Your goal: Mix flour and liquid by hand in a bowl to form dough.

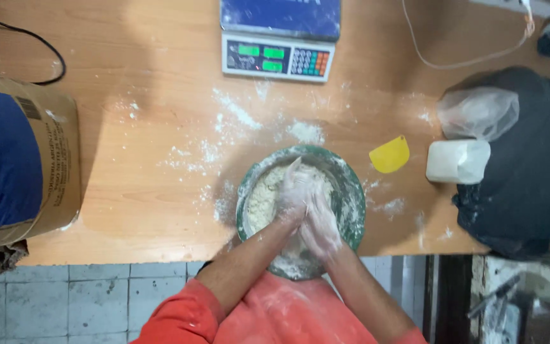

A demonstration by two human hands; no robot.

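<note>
A green round bowl [355,202] stands at the near edge of the wooden table [148,210]. It holds a pale, crumbly flour mixture [262,199]. Both my hands are over the bowl, coated in flour and pressed palm to palm. My left hand [296,186] lies with its fingers stretched toward the far rim. My right hand [319,228] sits under and beside it, nearer to me. Flour mixture appears squeezed between them. My forearms come up from the bottom of the view, with orange sleeves.
A digital scale [279,39] stands at the table's far edge. A big paper sack [20,159] lies at the left. A yellow scraper [389,155], a white tub [457,161], a plastic bag [479,113] and a dark cloth [523,191] are at the right. Spilled flour [233,118] dusts the table.
</note>
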